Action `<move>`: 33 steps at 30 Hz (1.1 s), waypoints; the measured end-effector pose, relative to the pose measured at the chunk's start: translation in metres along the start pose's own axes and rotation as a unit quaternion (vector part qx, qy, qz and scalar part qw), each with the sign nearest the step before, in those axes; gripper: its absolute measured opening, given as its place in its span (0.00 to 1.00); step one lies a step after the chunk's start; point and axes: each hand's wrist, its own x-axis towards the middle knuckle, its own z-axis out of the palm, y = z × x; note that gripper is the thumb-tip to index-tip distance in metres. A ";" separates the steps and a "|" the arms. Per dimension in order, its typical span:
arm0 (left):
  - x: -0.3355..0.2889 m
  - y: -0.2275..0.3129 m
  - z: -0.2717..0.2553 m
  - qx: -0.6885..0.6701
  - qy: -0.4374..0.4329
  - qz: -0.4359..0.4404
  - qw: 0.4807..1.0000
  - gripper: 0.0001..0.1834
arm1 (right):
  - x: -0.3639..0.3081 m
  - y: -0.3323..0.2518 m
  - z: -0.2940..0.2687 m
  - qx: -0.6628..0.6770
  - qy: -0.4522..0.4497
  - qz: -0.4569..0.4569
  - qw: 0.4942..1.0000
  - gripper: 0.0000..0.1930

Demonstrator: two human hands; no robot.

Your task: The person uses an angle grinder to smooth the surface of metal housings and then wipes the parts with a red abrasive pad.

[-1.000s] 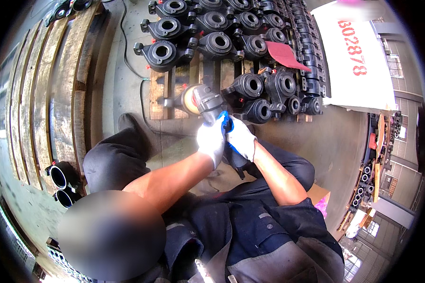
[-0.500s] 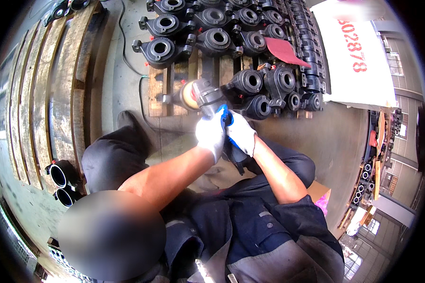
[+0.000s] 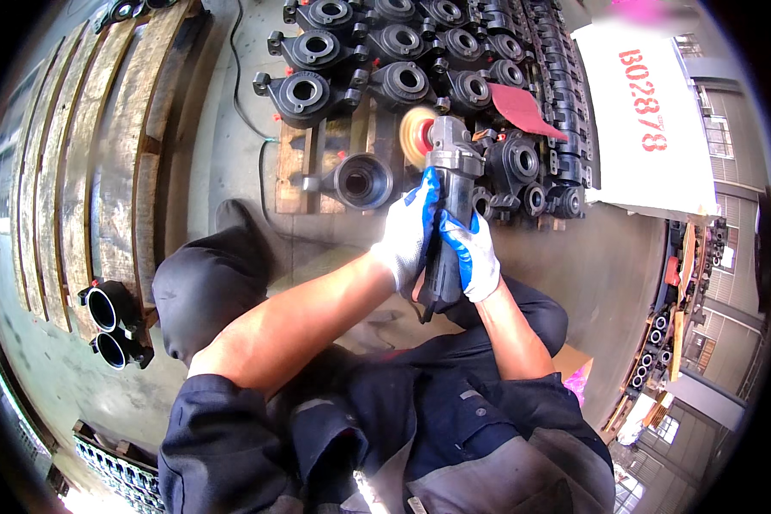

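Note:
Both my hands wear white gloves with blue palms and grip an angle grinder [image 3: 454,176] with a grey head and dark body. My left hand [image 3: 409,227] closes on its left side, and my right hand [image 3: 473,257] wraps the right side lower down. A tan, red-centred disc [image 3: 416,137] sits at the grinder's far left end, close to the black castings. Left of the grinder, apart from the disc, a black cast housing [image 3: 343,184] with a round bore lies on the pallet's near edge. The grinder hides parts of the castings behind it.
Rows of black ring-shaped castings [image 3: 304,96] cover the wooden pallet [image 3: 295,176]. A red sheet [image 3: 522,110] lies on them, beside a white box [image 3: 651,120]. Another slatted pallet [image 3: 73,154] stands left. A dark cable [image 3: 237,86] runs over the floor between the pallets.
My hands have carried the grinder rightward and turned it more upright. Its disc has come away from the near left housing, whose bore now shows.

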 end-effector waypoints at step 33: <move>-0.006 0.047 -0.021 0.014 -0.072 -0.070 0.995 0.17 | 0.000 0.009 0.006 0.086 -0.057 -0.027 0.994 0.32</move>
